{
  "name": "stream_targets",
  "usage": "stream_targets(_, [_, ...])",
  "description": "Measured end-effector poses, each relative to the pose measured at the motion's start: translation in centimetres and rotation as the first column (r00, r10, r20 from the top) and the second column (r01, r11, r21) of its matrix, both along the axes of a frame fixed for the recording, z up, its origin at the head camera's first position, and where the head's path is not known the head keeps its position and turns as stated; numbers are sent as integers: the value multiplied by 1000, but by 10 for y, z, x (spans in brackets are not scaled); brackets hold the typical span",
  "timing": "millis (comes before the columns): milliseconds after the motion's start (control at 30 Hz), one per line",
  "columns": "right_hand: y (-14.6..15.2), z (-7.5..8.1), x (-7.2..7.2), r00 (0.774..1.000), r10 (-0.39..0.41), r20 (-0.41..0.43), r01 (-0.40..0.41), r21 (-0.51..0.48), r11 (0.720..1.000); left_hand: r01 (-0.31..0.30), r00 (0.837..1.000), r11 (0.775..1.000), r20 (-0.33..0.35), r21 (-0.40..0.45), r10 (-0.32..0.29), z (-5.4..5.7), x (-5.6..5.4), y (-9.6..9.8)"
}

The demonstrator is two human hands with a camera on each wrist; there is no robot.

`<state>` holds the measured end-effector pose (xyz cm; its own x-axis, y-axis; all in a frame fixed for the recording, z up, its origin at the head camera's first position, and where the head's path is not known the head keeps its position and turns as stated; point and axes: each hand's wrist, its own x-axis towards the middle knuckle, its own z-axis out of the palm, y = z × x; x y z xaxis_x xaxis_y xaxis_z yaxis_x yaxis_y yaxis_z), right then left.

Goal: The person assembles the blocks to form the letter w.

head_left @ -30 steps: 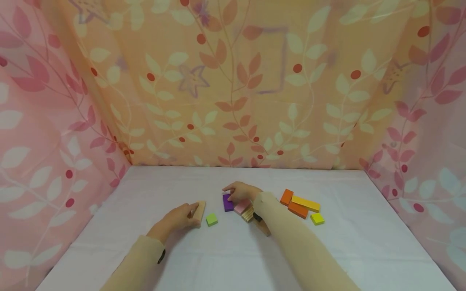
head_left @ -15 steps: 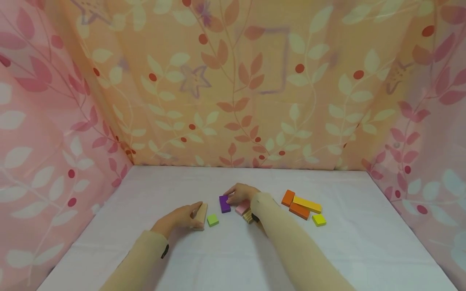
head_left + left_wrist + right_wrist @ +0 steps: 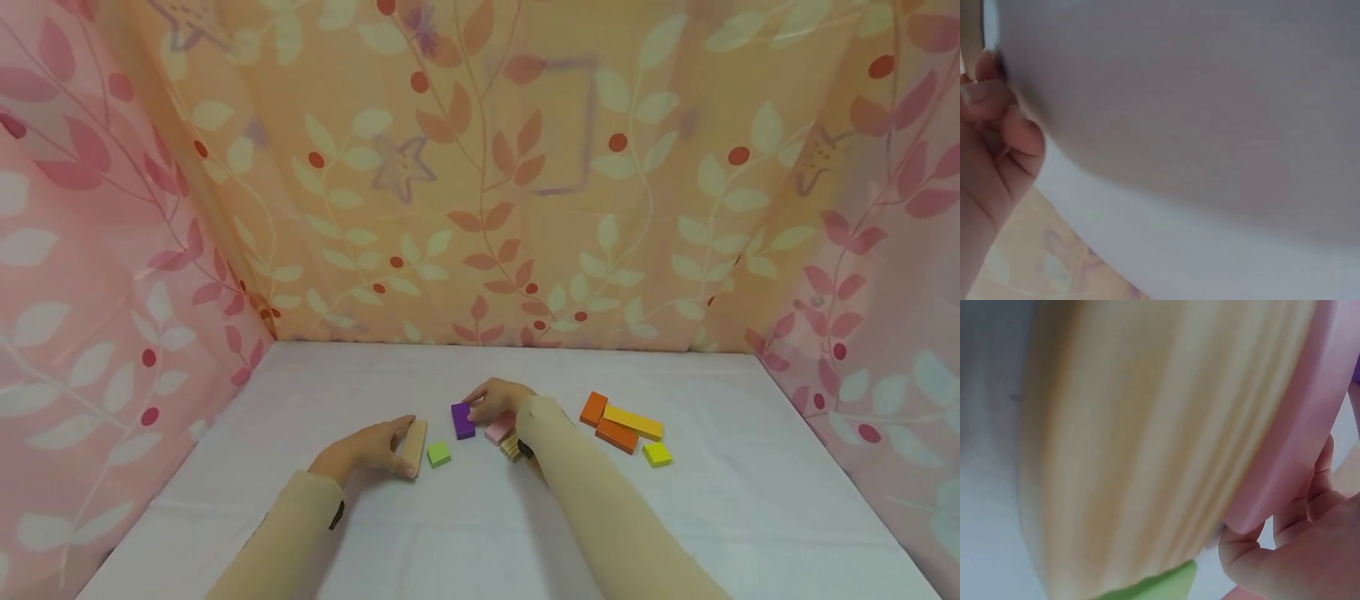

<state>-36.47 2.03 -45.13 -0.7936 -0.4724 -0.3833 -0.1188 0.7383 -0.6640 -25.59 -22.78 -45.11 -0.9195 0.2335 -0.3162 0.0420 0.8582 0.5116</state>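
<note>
In the head view, my left hand (image 3: 370, 447) pinches a plain wooden block (image 3: 414, 448) lengthwise, the thumb at its near end and a fingertip at its far end. A small light green block (image 3: 438, 454) lies just right of it. My right hand (image 3: 501, 400) holds a purple block (image 3: 462, 421), index finger at the far end and thumb on the right side. Below that hand lie a pink block (image 3: 498, 431) and a striped wooden block (image 3: 511, 446), partly hidden by the sleeve. The right wrist view shows the striped block (image 3: 1160, 444) beside the pink block (image 3: 1297, 425) up close.
To the right lie two orange blocks (image 3: 617, 434), a long yellow-orange block (image 3: 633, 422) and a small yellow block (image 3: 657, 454). A white cloth (image 3: 360, 542) covers the table. Patterned curtains (image 3: 480, 167) stand at the back and both sides.
The purple block has shifted slightly left with my right hand, whose index finger has come down to its far end. My left fingers have moved to the wooden block's two ends, and it has turned slightly.
</note>
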Motion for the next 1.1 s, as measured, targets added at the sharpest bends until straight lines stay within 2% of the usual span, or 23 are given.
stream_targets(133, [-1, -2, -2, 1000, -8, -11, 9, 16, 1000, -11, 998, 998, -56, 66, 15, -3, 3, 0])
stream_targets(233, [-1, -3, -1, 1000, -21, -8, 21, 8, 1000, -29, 994, 993, -97, 115, 41, -6, 5, 2])
stream_targets(333, [-1, -5, 0, 1000, -26, -9, 26, 7, 1000, -65, 990, 984, -110, 165, 84, -5, 7, 5])
stream_targets(400, [-1, -5, -1, 999, -32, -5, 32, 4, 999, -83, 987, 973, -114, 215, 109, -4, 9, 6])
stream_targets(500, [-1, -4, -1, 999, -43, 7, 43, -3, 999, -121, 981, 945, -110, 303, 161, -1, 11, 10])
stream_targets(667, [-1, -2, 0, 1000, -30, 1, 30, 11, 999, -191, 965, 911, -101, 365, 243, 8, 20, 27])
stream_targets(800, [-2, 0, 0, 1000, -11, -23, 12, 38, 999, -172, 970, 906, -96, 388, 225, 13, 31, 52])
stream_targets(933, [-3, 1, -1, 999, -27, -28, 29, 59, 998, -118, 982, 908, -87, 403, 167, 8, 40, 76])
stream_targets(1000, [-3, 1, -2, 999, -34, -29, 36, 69, 997, -101, 984, 918, -97, 385, 148, 3, 43, 85])
stream_targets(1100, [-4, -1, -2, 999, -25, -40, 28, 77, 997, -93, 980, 947, -137, 306, 141, -1, 46, 94])
